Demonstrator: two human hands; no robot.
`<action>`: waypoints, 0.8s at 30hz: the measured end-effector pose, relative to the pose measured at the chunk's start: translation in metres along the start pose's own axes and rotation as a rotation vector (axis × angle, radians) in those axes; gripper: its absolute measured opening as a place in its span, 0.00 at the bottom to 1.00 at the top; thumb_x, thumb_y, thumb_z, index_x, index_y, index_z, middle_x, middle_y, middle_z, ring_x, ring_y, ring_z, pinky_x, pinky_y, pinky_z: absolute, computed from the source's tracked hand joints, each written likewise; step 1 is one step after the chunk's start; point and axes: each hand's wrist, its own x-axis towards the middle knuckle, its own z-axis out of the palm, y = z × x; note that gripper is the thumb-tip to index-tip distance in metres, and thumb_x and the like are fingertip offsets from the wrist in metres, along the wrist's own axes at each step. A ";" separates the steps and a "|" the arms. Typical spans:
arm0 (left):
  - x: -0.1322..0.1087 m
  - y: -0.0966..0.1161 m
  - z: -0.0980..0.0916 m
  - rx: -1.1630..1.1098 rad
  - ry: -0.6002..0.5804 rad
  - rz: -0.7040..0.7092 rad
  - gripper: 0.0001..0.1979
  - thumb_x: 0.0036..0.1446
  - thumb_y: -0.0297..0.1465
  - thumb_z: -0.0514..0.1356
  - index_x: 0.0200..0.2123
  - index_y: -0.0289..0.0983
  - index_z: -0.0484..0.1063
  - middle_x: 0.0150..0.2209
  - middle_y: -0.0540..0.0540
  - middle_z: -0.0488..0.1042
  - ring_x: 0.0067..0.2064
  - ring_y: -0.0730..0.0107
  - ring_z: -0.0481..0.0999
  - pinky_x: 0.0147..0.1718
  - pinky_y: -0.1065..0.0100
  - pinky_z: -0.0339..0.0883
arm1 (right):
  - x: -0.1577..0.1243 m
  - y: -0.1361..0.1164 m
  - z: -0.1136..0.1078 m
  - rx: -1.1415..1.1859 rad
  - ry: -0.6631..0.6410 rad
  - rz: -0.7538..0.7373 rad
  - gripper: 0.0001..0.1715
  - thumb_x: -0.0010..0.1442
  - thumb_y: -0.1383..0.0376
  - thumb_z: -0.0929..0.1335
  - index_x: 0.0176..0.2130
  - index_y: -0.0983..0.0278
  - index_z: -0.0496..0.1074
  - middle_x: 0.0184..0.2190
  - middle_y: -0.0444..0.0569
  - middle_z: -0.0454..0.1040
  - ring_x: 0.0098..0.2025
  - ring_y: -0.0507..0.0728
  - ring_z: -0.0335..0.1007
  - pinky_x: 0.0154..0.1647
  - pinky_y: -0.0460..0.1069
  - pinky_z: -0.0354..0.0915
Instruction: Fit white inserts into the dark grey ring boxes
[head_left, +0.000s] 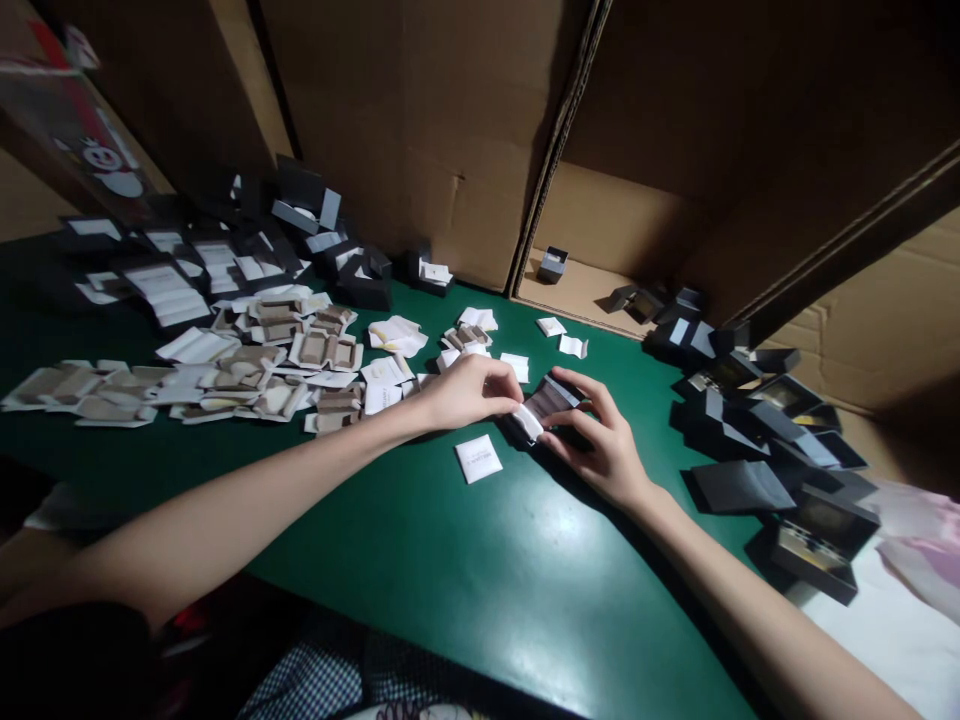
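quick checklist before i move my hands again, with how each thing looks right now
1. Black box supported: ok, the right hand has its fingers around it.
2. Lid open: ok, it stands raised.
3. White piece fully seated in the box: cannot tell, the left hand has its fingertips on one end and fingers hide part of it.
4. Printed white packet away from both hands: ok, it lies flat on the green table.
5. Print on that packet readable: not ok, too small and blurred.
6. Folded inserts neatly stacked: not ok, they overlap in a loose heap.
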 end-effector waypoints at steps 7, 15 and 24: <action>-0.003 0.014 0.010 -0.060 0.138 -0.140 0.01 0.49 0.23 0.63 0.27 0.33 0.75 0.28 0.47 0.77 0.31 0.70 0.76 0.32 0.71 0.68 | -0.003 -0.005 0.005 -0.258 0.027 -0.040 0.03 0.58 0.70 0.67 0.36 0.64 0.69 0.59 0.60 0.61 0.47 0.61 0.69 0.38 0.53 0.70; -0.005 0.015 0.007 0.034 0.121 -0.174 0.01 0.48 0.25 0.63 0.28 0.34 0.76 0.29 0.48 0.78 0.32 0.69 0.76 0.30 0.71 0.66 | -0.005 -0.003 0.005 -0.203 0.035 -0.016 0.02 0.60 0.68 0.67 0.36 0.63 0.68 0.59 0.59 0.61 0.52 0.62 0.66 0.42 0.54 0.70; -0.007 0.024 0.006 0.144 0.122 -0.196 0.02 0.46 0.23 0.64 0.26 0.34 0.74 0.28 0.49 0.77 0.32 0.69 0.76 0.27 0.73 0.64 | -0.001 -0.005 0.002 -0.141 -0.019 -0.033 0.03 0.59 0.71 0.66 0.36 0.63 0.69 0.60 0.59 0.58 0.54 0.64 0.63 0.41 0.57 0.70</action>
